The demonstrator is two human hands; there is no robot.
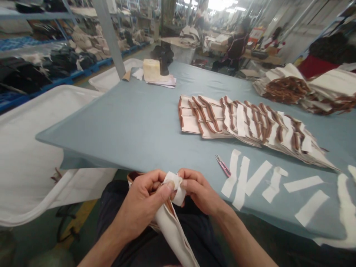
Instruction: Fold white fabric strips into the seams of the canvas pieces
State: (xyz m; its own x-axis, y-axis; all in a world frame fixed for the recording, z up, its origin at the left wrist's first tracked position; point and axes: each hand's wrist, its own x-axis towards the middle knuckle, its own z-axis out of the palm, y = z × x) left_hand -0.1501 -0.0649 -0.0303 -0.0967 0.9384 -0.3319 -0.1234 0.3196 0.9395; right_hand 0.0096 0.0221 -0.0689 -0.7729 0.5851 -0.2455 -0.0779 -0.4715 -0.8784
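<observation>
Both of my hands meet at the table's near edge, over my lap. My left hand pinches a white strip against a cream fabric piece with brown edging, which hangs down across my lap. Fingers of my right hand are closed on the other end of the same strip, which is folded over. Part of the fabric is hidden behind my left hand. To the right lie pink-handled thread snips and several loose white strips on the blue-green table.
A row of overlapping cream pieces with brown edging spans the table's right half. Bundled fabric stacks sit behind it. A yellowish block rests on papers near the far post. White bins stand at left; a person sits farther back.
</observation>
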